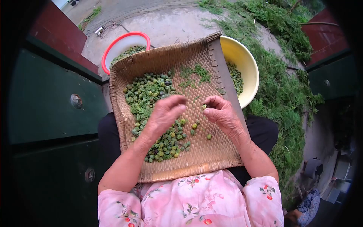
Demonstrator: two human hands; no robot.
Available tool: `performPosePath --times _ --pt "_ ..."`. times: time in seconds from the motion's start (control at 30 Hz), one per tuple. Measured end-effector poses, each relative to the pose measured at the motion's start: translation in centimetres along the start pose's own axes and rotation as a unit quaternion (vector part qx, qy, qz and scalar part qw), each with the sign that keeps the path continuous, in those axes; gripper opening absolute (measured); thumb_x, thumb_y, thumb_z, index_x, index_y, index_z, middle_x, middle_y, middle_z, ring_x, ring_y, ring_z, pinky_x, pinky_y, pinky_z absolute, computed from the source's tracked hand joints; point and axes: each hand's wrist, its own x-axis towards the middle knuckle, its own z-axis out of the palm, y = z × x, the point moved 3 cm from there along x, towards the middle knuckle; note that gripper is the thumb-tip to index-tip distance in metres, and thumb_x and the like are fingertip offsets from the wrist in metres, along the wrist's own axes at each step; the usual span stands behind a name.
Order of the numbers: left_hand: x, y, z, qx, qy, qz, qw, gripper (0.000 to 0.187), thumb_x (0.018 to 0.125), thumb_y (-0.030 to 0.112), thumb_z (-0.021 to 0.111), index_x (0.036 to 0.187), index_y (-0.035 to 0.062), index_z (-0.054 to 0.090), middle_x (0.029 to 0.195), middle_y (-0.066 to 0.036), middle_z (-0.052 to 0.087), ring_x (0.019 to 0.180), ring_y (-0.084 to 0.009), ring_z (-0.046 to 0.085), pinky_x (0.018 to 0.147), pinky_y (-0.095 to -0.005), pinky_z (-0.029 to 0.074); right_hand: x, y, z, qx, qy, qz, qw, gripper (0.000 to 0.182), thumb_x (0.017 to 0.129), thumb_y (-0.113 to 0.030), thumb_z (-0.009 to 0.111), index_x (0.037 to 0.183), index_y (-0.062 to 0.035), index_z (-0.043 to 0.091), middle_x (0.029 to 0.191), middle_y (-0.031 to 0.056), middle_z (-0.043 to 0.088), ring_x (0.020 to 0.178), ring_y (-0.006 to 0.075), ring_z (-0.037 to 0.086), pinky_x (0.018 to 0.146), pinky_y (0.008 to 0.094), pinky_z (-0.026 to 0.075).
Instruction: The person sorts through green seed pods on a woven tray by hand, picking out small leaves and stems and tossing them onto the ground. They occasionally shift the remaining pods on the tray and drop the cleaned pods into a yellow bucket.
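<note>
Cut green branches [281, 125] sprawl over the ground from the top to the lower right of the frame, and a dark green panel [49, 98] fills the left side. In the centre, a woven tray [202, 155] lies across the person's lap, its near edge against a pink flowered shirt [189, 200] at the bottom. A yellow basin [247, 75] stands beyond the tray at upper right, and a smaller red-rimmed basin [107, 53] at upper left; small green cones show inside both. A heap of green cones [147, 90] covers the tray's left half. Over the tray's middle, the left hand [166, 109] hangs slightly blurred, its fingers loosely curled with a narrow gap to the thumb and nothing visible between them. Just to its right, the right hand [225, 115] has its thumb and forefinger closed on one small cone [204, 106]. A feathery sprig [202, 72] lies towards the tray's far side, and a few loose cones [195, 125] lie below the hands.
</note>
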Motion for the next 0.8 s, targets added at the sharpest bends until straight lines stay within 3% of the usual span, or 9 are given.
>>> performPosePath --times 0.1,0.17,0.47,0.57,0.67,0.73,0.77,0.8 --pt "-0.5 -0.1 2.2 -0.084 -0.104 -0.032 0.991 0.022 0.092 0.014 0.060 0.107 -0.0014 0.063 0.094 -0.003 0.063 0.086 -0.0104 0.058 0.078 -0.0256 0.049 -0.1 0.2 0.5 -0.013 -0.014 -0.003 1.000 0.029 0.076 -0.004 0.075 0.102 -0.0071 0.063 0.085 -0.0031 0.062 0.069 0.0027 0.053 0.057 0.0159 0.041" --pt "-0.5 -1.0 2.6 -0.081 -0.121 -0.061 0.987 0.023 0.093 0.018 0.059 0.106 -0.0012 0.064 0.092 -0.002 0.062 0.083 -0.0091 0.058 0.075 -0.0251 0.049 0.0 0.4 1.0 -0.035 -0.018 -0.011 0.999 0.027 0.077 -0.004 0.074 0.102 -0.0070 0.063 0.085 -0.0030 0.062 0.070 0.0027 0.054 0.057 0.0157 0.042" --pt "-0.7 -1.5 2.4 -0.044 -0.117 -0.083 0.989 0.020 0.090 0.019 0.059 0.086 0.0000 0.065 0.077 0.000 0.062 0.071 -0.0072 0.056 0.067 -0.0249 0.048 0.0 0.9 1.4 -0.048 -0.036 0.022 0.998 0.024 0.076 -0.002 0.074 0.099 -0.0025 0.065 0.087 -0.0013 0.061 0.069 0.0040 0.054 0.055 0.0175 0.043" --pt "-0.6 -0.9 2.0 0.023 -0.097 -0.071 0.993 0.018 0.084 0.017 0.060 0.079 0.0001 0.064 0.070 -0.002 0.060 0.067 -0.0092 0.056 0.062 -0.0279 0.047 0.2 0.6 1.8 -0.283 -0.023 -0.162 0.945 0.021 0.075 -0.001 0.074 0.095 -0.0026 0.068 0.088 -0.0011 0.058 0.069 0.0043 0.054 0.057 0.0193 0.044" --pt "-0.4 -0.7 1.9 0.157 -0.023 0.023 0.987 0.016 0.076 0.016 0.060 0.074 0.0005 0.064 0.069 -0.009 0.061 0.063 -0.0191 0.059 0.060 -0.0330 0.048 -0.6 -0.2 3.2 -0.365 0.038 -0.207 0.907 0.019 0.071 -0.003 0.075 0.087 -0.0010 0.066 0.081 0.0041 0.053 0.072 0.0128 0.055 0.061 0.0258 0.045" --pt "-0.4 -0.4 2.1 0.249 0.037 0.095 0.963 0.014 0.071 0.015 0.060 0.073 0.0019 0.065 0.073 -0.015 0.063 0.067 -0.0319 0.062 0.062 -0.0400 0.050 -0.8 -0.2 3.8 -0.420 0.057 -0.259 0.868 0.019 0.071 0.000 0.074 0.087 -0.0015 0.066 0.083 0.0047 0.054 0.070 0.0110 0.055 0.060 0.0240 0.045" --pt "-0.4 -0.3 2.3 0.271 0.049 0.104 0.956 0.013 0.071 0.015 0.060 0.073 0.0024 0.065 0.073 -0.014 0.063 0.068 -0.0321 0.062 0.063 -0.0405 0.050 -0.9 -0.2 4.0 -0.447 0.066 -0.285 0.846 0.019 0.070 0.001 0.074 0.088 -0.0017 0.066 0.084 0.0050 0.054 0.068 0.0101 0.056 0.059 0.0231 0.045" --pt "-0.6 0.0 2.4 0.293 0.060 0.113 0.948 0.013 0.071 0.015 0.060 0.073 0.0028 0.065 0.073 -0.014 0.063 0.068 -0.0322 0.062 0.063 -0.0410 0.050 -1.0 -0.1 4.2 -0.455 0.068 -0.308 0.832 0.018 0.071 0.002 0.072 0.087 -0.0011 0.064 0.084 0.0073 0.054 0.070 0.0150 0.056 0.061 0.0262 0.046"
